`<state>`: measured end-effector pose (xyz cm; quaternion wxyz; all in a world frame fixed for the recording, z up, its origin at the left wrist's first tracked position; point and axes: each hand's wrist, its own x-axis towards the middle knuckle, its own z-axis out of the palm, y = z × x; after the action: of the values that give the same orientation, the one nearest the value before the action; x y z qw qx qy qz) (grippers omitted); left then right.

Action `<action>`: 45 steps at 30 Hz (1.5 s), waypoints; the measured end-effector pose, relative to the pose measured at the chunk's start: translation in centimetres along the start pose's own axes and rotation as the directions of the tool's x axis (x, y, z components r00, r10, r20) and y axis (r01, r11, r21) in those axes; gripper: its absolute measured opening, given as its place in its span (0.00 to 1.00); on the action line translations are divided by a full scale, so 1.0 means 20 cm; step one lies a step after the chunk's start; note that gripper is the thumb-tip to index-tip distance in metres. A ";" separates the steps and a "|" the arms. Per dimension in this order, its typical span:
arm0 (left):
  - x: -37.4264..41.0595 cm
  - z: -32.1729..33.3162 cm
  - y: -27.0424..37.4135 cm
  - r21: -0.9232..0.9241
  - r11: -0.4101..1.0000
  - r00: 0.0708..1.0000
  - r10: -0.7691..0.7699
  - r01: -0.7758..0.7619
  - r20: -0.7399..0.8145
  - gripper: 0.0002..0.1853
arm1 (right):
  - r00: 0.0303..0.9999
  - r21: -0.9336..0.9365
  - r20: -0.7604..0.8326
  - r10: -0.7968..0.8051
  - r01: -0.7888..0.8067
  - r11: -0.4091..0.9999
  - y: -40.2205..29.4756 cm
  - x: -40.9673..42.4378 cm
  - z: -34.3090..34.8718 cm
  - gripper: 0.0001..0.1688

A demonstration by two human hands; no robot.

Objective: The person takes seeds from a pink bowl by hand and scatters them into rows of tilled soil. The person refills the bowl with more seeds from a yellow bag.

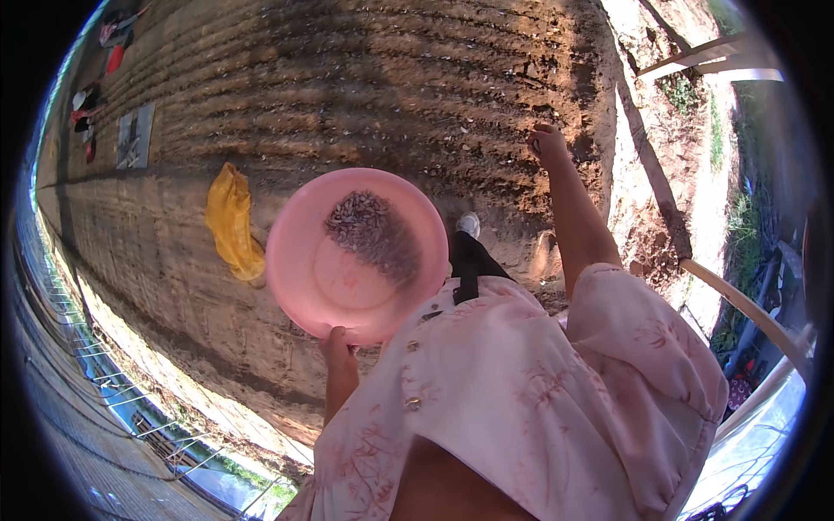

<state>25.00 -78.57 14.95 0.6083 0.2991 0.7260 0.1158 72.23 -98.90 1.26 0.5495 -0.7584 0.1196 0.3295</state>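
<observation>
My left hand (339, 345) grips the near rim of a pink plastic basin (306, 280), held at waist height over the ground. Inside the basin, a heap of small, dark and pale seed-like pieces (368, 225) lies towards the far and right side. To the right, my right hand (547, 144) is stretched out over furrowed soil (417, 98), its fingers curled; whether anything is inside them cannot be told. Pale bits like those in the basin are scattered along the furrows. My white shoe (468, 225) shows between basin and right arm.
A yellow sack (233, 221) lies on the soil left of the basin. Farther left are a flat grey sheet (135, 137), a person in a white hat (81, 107) and another person (116, 29) near a red container (115, 58). Wooden poles (743, 299) stand at the right edge.
</observation>
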 end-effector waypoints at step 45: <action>0.01 -0.06 -0.07 -0.024 0.994 0.994 -0.109 0.110 0.029 0.13 | 0.511 -0.249 0.383 -0.770 0.859 0.447 0.62 0.17 -0.75 0.18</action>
<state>23.51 -79.39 14.38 0.6276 0.2525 0.7313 0.0875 73.58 -116.48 -7.63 0.4769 -0.7770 -0.3931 0.1192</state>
